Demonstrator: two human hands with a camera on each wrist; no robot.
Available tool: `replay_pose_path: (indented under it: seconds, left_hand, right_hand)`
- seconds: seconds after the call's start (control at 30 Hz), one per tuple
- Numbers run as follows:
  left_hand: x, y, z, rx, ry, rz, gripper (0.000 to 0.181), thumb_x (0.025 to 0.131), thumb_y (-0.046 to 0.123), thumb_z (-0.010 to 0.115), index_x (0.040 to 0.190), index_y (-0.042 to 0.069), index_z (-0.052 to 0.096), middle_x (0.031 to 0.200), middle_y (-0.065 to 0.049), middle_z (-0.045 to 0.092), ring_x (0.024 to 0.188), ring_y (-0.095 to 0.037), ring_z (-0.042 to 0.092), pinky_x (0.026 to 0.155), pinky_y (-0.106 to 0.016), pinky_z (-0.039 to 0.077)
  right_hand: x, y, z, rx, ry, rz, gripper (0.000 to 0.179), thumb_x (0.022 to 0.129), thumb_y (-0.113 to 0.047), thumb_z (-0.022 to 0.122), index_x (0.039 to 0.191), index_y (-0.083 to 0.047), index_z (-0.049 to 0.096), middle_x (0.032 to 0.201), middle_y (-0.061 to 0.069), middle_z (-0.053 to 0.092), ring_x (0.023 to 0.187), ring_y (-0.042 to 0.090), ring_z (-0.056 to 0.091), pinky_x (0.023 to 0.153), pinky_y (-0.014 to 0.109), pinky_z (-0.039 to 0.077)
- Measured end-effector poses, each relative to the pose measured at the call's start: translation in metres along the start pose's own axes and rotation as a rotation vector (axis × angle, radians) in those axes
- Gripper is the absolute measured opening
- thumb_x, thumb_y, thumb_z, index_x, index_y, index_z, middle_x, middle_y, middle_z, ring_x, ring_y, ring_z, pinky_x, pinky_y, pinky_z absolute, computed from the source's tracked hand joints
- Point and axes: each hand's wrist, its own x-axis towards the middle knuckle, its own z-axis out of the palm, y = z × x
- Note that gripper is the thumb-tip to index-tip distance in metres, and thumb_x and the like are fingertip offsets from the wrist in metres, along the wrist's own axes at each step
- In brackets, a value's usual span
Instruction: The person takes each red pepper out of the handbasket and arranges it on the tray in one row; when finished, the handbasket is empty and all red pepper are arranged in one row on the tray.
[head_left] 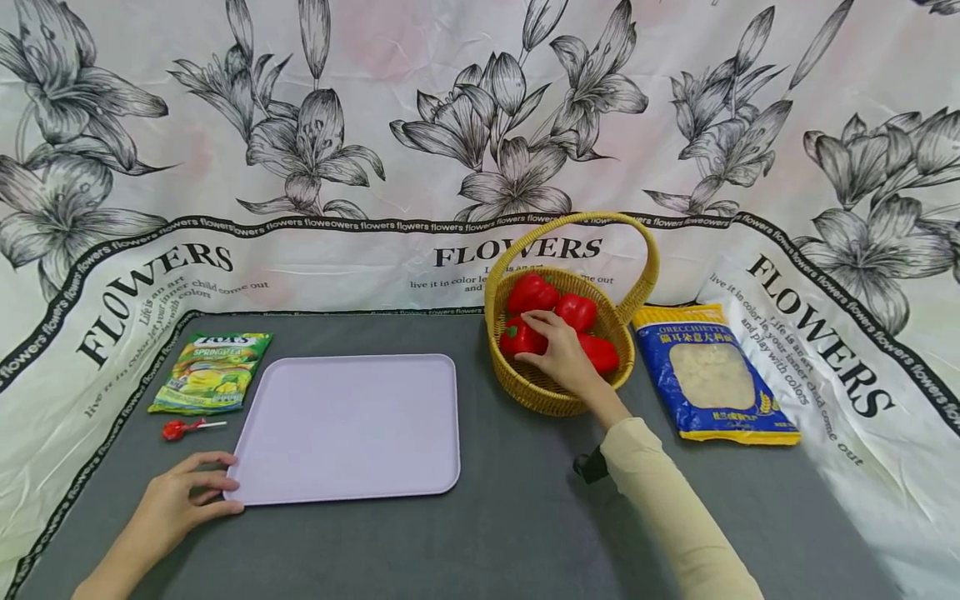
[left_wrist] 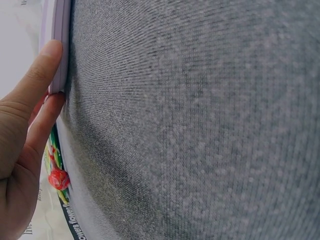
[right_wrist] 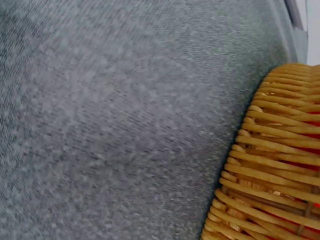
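The right hand (head_left: 558,346) reaches into the yellow basket (head_left: 536,396), its thumb and fingers spanning 1 red pepper (head_left: 516,336). That pepper sits at the left front of the group; 3 other red peppers (head_left: 597,353) lie close by in the same basket. The spread is about as wide as the pepper, but I cannot tell whether the fingers press it firmly, and the right wrist view shows only the basket's side and the grey cloth (right_wrist: 110,125).

For a good pick, the thumb should settle low on the pepper's near side, with the fingers opposite, before any lift. A pepper is smooth and rounded, so a broad, gentle hold is likely safer than a fingertip pinch. Lifting straight up first would help avoid dragging the rim or nudging the neighbours; the tall handle (head_left: 592,217) arches behind and calls for care too.

The left hand (head_left: 168,500) pinches the near left corner of the pale purple tray (head_left: 345,429) between thumb and fingers; a light hold there should keep it steady.
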Motion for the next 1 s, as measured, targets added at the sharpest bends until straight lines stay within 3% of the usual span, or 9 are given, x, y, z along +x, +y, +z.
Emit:
replay_pose_path:
  seconds: [0.2,0.27,0.37,0.53,0.67,0.8,0.9,1.0]
  left_hand:
    - [-0.001,0.001,-0.001,0.008,0.0,-0.012,0.032,0.046,0.004,0.092,0.068,0.014,0.071,0.097,-0.003,0.063,0.089,0.02,0.047,0.063,-0.002,0.047]
    - [0.0,0.002,0.0,0.01,-0.005,-0.021,0.032,0.046,0.004,0.092,0.068,0.015,0.071,0.097,-0.004,0.063,0.089,0.02,0.047,0.063,-0.002,0.047]
    - [-0.001,0.003,0.001,0.011,-0.01,-0.027,0.032,0.047,0.004,0.092,0.068,0.015,0.072,0.097,-0.005,0.064,0.088,0.019,0.048,0.063,-0.002,0.047]
    - [0.0,0.002,0.002,-0.01,-0.001,-0.017,0.031,0.047,0.004,0.092,0.069,0.014,0.072,0.098,-0.001,0.064,0.089,0.02,0.048,0.063,-0.003,0.047]
    - [-0.001,0.0,0.001,-0.043,0.018,0.006,0.031,0.047,0.001,0.091,0.069,0.011,0.072,0.099,0.009,0.063,0.089,0.021,0.048,0.064,-0.002,0.047]
    - [-0.001,-0.002,0.0,-0.044,0.019,0.014,0.03,0.047,0.002,0.091,0.069,0.011,0.072,0.1,0.013,0.061,0.088,0.022,0.048,0.063,-0.001,0.046]
    - [-0.001,-0.002,0.0,-0.024,0.014,0.007,0.031,0.047,0.004,0.092,0.069,0.012,0.072,0.099,0.012,0.062,0.086,0.022,0.048,0.063,-0.001,0.046]
    - [0.0,-0.001,0.0,0.002,0.0,-0.003,0.03,0.048,0.006,0.092,0.069,0.014,0.072,0.098,0.007,0.063,0.086,0.022,0.048,0.062,-0.001,0.045]
  right_hand:
    - [0.001,-0.003,-0.006,0.052,0.003,0.09,0.059,0.073,-0.017,0.085,0.123,0.002,0.061,0.124,0.017,0.058,0.111,0.03,0.054,0.096,0.046,0.048]
    - [-0.001,-0.004,-0.008,0.089,-0.01,0.139,0.058,0.074,-0.018,0.084,0.124,0.0,0.061,0.125,0.016,0.058,0.102,0.03,0.055,0.087,0.042,0.051]
    - [-0.003,-0.003,-0.012,0.19,-0.042,0.232,0.056,0.077,-0.019,0.082,0.125,-0.003,0.061,0.126,0.014,0.058,0.099,0.028,0.054,0.086,0.038,0.053]
    - [-0.004,-0.004,-0.022,0.37,-0.14,0.355,0.055,0.079,-0.018,0.08,0.127,-0.005,0.057,0.131,0.014,0.055,0.118,0.03,0.051,0.105,0.046,0.041]
    - [-0.003,-0.004,-0.028,0.468,-0.198,0.389,0.058,0.08,-0.014,0.078,0.131,-0.004,0.052,0.135,0.015,0.051,0.128,0.032,0.045,0.111,0.048,0.032]
    - [-0.005,-0.001,-0.031,0.5,-0.212,0.406,0.06,0.082,-0.015,0.078,0.135,-0.006,0.052,0.134,0.014,0.052,0.119,0.03,0.05,0.105,0.045,0.041]
    - [-0.007,0.002,-0.033,0.505,-0.22,0.413,0.06,0.081,-0.017,0.078,0.135,-0.01,0.054,0.133,0.011,0.055,0.11,0.026,0.052,0.1,0.04,0.046]
    - [-0.011,0.005,-0.036,0.539,-0.225,0.424,0.06,0.08,-0.015,0.08,0.134,-0.011,0.056,0.132,0.011,0.057,0.111,0.025,0.054,0.1,0.036,0.047]
